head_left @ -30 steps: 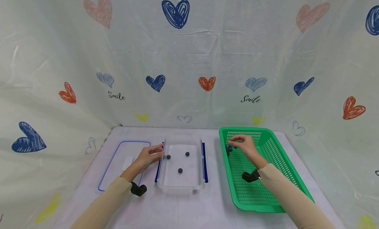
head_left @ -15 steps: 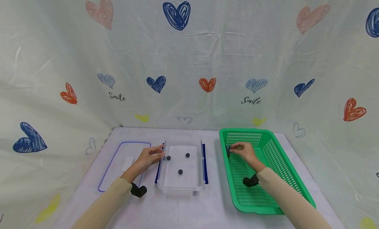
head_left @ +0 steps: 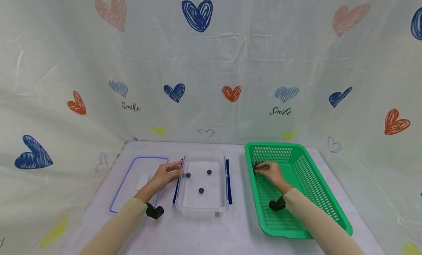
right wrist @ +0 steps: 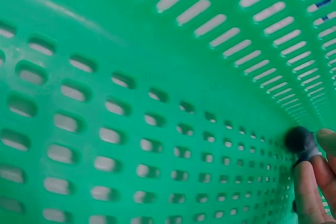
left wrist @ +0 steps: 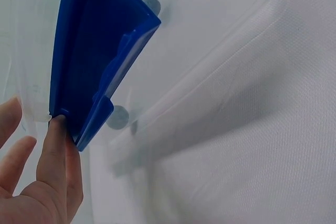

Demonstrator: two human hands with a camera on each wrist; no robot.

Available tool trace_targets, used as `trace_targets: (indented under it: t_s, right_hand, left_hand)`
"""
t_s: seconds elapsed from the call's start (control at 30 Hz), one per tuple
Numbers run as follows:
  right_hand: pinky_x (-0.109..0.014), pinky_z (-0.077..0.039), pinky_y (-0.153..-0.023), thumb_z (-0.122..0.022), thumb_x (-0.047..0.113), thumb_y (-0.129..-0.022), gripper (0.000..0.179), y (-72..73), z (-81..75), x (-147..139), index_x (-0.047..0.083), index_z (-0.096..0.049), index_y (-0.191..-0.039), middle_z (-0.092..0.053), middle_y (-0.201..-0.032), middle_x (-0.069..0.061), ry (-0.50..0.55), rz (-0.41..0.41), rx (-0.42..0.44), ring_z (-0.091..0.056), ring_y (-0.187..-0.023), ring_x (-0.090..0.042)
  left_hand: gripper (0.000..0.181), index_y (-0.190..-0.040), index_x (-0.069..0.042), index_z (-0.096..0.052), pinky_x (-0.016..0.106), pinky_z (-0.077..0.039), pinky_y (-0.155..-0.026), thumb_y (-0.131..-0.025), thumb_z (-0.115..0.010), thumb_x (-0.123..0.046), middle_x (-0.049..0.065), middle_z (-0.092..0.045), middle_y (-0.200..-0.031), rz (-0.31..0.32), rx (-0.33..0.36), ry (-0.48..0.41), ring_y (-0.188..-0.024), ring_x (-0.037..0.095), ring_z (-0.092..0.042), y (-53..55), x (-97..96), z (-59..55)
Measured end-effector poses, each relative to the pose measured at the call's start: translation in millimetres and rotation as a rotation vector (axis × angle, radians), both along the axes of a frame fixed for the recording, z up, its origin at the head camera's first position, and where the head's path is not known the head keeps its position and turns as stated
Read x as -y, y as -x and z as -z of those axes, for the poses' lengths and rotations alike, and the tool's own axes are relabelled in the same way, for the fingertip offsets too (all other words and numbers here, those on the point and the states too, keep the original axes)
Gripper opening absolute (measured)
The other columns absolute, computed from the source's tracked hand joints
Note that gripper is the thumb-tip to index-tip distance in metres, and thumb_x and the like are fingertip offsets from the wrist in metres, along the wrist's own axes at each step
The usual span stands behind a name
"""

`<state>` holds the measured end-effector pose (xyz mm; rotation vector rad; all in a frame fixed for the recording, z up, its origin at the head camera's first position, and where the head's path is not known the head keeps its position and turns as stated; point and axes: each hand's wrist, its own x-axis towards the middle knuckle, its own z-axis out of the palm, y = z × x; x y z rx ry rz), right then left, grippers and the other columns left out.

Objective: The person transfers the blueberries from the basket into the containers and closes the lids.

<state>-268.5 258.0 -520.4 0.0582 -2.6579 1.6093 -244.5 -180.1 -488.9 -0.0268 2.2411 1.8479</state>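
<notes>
While the left hand rests at the left side of a clear plastic box with blue side flaps, the right hand works at the upper left of a green perforated plastic basket, right of centre in the frame. The step in hand looks like picking out one of the small, dark, round berries clustered against the basket wall. The right fingers bunch around a berry, touching it — whether the pinch is closed, I cannot tell. The left fingers are fairly straight, two tips against the lower end of a blue flap and the others spread, apparently steadying the box. Three dark berries lie well apart inside it, at the frame's centre. The next move seems to call for a light, secure pinch — these berries look able to roll — and a lift clear of the neighbours.
</notes>
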Motion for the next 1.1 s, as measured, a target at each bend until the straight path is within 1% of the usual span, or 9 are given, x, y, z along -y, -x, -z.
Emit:
trace_targets:
  t_s: [0.17, 0.27, 0.4, 0.5, 0.7, 0.83, 0.9, 1.03, 1.1]
  right_hand:
    - [-0.04, -0.061, -0.074, -0.076, -0.004, -0.085, 0.017, -1.8, 6.0, 2.7, -0.011, -0.071, -0.1, -0.071, -0.098, -0.022, -0.043, 0.022, -0.012, -0.069, -0.091, -0.037]
    - [-0.039, -0.061, -0.074, -0.075, -0.005, -0.085, 0.016, -3.3, 8.5, 4.8, -0.011, -0.071, -0.099, -0.07, -0.097, -0.022, -0.046, 0.028, -0.01, -0.07, -0.09, -0.036]
    - [-0.04, -0.061, -0.074, -0.073, -0.007, -0.086, 0.014, -5.8, 9.3, 7.7, -0.011, -0.071, -0.099, -0.07, -0.095, -0.023, -0.064, 0.019, -0.039, -0.069, -0.089, -0.037]
    - [-0.042, -0.061, -0.074, -0.073, -0.007, -0.086, 0.014, -7.3, 9.2, 9.6, -0.011, -0.071, -0.099, -0.07, -0.093, -0.022, -0.087, 0.021, -0.063, -0.068, -0.089, -0.038]
    - [-0.042, -0.061, -0.074, -0.072, -0.008, -0.086, 0.012, -7.6, 10.2, 10.3, -0.011, -0.07, -0.097, -0.07, -0.092, -0.021, -0.104, 0.032, -0.069, -0.068, -0.089, -0.038]
    - [-0.038, -0.061, -0.07, -0.073, -0.008, -0.086, 0.011, -6.3, 9.3, 8.1, -0.013, -0.071, -0.096, -0.07, -0.093, -0.024, -0.086, 0.039, -0.062, -0.068, -0.088, -0.038]
    - [-0.035, -0.06, -0.067, -0.073, -0.007, -0.085, 0.012, -5.4, 7.9, 6.6, -0.012, -0.071, -0.096, -0.069, -0.094, -0.024, -0.078, 0.051, -0.048, -0.068, -0.088, -0.037]
    - [-0.027, -0.053, -0.062, -0.075, -0.001, -0.087, 0.013, -3.5, 3.7, 2.2, -0.009, -0.073, -0.097, -0.069, -0.1, -0.023, -0.097, 0.07, -0.019, -0.065, -0.092, -0.034]
    - [-0.027, -0.05, -0.061, -0.075, 0.002, -0.088, 0.014, -2.3, 1.4, 0.1, -0.007, -0.074, -0.098, -0.069, -0.102, -0.023, -0.102, 0.073, -0.013, -0.063, -0.095, -0.035]
  left_hand:
    - [0.053, -0.145, -0.004, -0.05, 0.037, -0.052, -0.098, -0.096, -0.068, -0.01, 0.029, -0.049, -0.142, 0.006, 0.001, -0.002, -0.122, 0.034, -0.058, -0.3, 0.0, 1.9]
    - [0.053, -0.145, -0.004, -0.05, 0.037, -0.052, -0.098, -0.096, -0.068, -0.01, 0.028, -0.049, -0.142, 0.004, 0.001, -0.006, -0.122, 0.034, -0.058, -0.5, -0.4, 2.4]
    - [0.053, -0.146, -0.004, -0.05, 0.038, -0.051, -0.098, -0.096, -0.068, -0.011, 0.029, -0.049, -0.142, 0.003, -0.008, 0.002, -0.122, 0.035, -0.058, -0.1, -0.5, 2.4]
    - [0.053, -0.145, -0.006, -0.051, 0.038, -0.051, -0.098, -0.096, -0.069, -0.011, 0.027, -0.05, -0.142, -0.004, 0.0, 0.003, -0.122, 0.034, -0.059, 0.5, -1.1, 1.9]
    - [0.053, -0.145, -0.004, -0.051, 0.037, -0.052, -0.098, -0.096, -0.069, -0.01, 0.028, -0.05, -0.141, 0.007, 0.001, -0.003, -0.12, 0.033, -0.06, 0.8, -1.4, 1.2]
    - [0.053, -0.145, -0.002, -0.048, 0.035, -0.052, -0.098, -0.096, -0.067, -0.009, 0.03, -0.048, -0.142, 0.021, -0.016, -0.029, -0.121, 0.032, -0.059, 0.7, 0.8, 0.2]
    - [0.053, -0.146, 0.0, -0.047, 0.034, -0.052, -0.098, -0.097, -0.067, -0.009, 0.031, -0.047, -0.142, 0.029, -0.026, -0.036, -0.122, 0.032, -0.059, 0.5, 2.0, 0.0]
    - [0.054, -0.146, 0.001, -0.046, 0.034, -0.052, -0.098, -0.097, -0.066, -0.01, 0.032, -0.046, -0.143, 0.045, -0.033, -0.033, -0.123, 0.034, -0.057, 0.6, 3.4, 0.5]
    - [0.054, -0.146, 0.001, -0.046, 0.035, -0.052, -0.098, -0.097, -0.066, -0.01, 0.032, -0.046, -0.143, 0.047, -0.033, -0.031, -0.123, 0.035, -0.057, 0.7, 3.7, 0.8]
